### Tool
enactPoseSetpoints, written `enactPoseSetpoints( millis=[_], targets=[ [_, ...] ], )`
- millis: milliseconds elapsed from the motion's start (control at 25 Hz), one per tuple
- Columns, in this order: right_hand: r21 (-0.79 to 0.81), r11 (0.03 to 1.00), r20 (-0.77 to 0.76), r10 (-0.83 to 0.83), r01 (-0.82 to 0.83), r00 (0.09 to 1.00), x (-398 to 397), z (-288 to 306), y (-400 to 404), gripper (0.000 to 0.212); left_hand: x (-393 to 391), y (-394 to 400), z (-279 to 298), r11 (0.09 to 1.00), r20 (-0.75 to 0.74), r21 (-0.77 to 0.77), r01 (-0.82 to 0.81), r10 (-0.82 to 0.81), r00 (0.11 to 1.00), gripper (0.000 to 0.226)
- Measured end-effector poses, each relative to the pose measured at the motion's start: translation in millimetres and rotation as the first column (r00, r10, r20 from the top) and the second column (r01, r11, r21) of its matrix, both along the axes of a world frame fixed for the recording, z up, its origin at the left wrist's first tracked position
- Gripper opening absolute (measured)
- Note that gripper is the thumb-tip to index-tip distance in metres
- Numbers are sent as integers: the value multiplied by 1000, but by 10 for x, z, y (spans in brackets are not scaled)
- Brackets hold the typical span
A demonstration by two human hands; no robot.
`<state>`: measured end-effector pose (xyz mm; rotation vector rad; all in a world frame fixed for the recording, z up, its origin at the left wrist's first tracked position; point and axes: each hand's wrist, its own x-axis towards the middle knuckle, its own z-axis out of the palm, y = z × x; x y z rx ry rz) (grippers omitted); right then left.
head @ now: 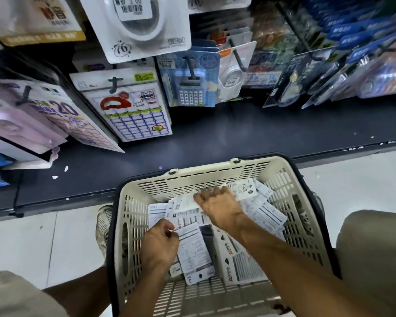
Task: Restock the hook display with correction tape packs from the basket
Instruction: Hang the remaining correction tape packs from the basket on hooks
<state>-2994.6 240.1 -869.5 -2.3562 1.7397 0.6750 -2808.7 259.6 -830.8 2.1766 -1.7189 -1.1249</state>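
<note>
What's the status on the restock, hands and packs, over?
Both hands in the basket. Left hand pinches a pack by its edge; right hand grips among the loose packs. Nothing hung yet. Nothing in the way.

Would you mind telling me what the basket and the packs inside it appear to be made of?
The basket looks like moulded plastic, cream and matte: its walls are a slotted lattice, with a dark rim. The packs look like printed card, white with fine black text, lying flat and stiff; any plastic blister cannot be told from here. The left hand pinches one pack's edge.
</note>
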Motion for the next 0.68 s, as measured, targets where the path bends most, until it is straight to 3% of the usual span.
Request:
enactPoseSetpoints(
  millis=[160,240,360,400,440,520,600,680],
  targets=[
    [11,993,7,-115,115,993,20,12,33,67,48,15,-28,1000,-17,-3,-20,19,1000,22],
    [70,987,133,-154,146,979,-108,193,-83,49,58,7,-65,996,-79,11,-84,85,993,24],
    [150,969,388,-239,195,890,-330,588,-223,61,31,-34,4,951,-258,163,-262,298,919,16],
    [226,937,524,-349,268,777,-352,739,-220,59,6,-47,52,927,-356,271,-257,345,868,22],
    [335,885,667,-464,322,583,-334,870,-211,53,-25,-56,104,919,-458,353,-175,333,824,39],
    [564,771,791,-607,297,74,-219,1107,-170,45,-116,-46,251,900,-639,435,26,288,713,69],
    [705,685,699,-628,184,-341,-130,1241,-121,46,-241,-22,379,877,-730,457,149,274,626,67],
    [769,634,564,-613,82,-554,-118,1334,-46,44,-339,24,485,883,-759,432,186,244,604,52]
  ],
)
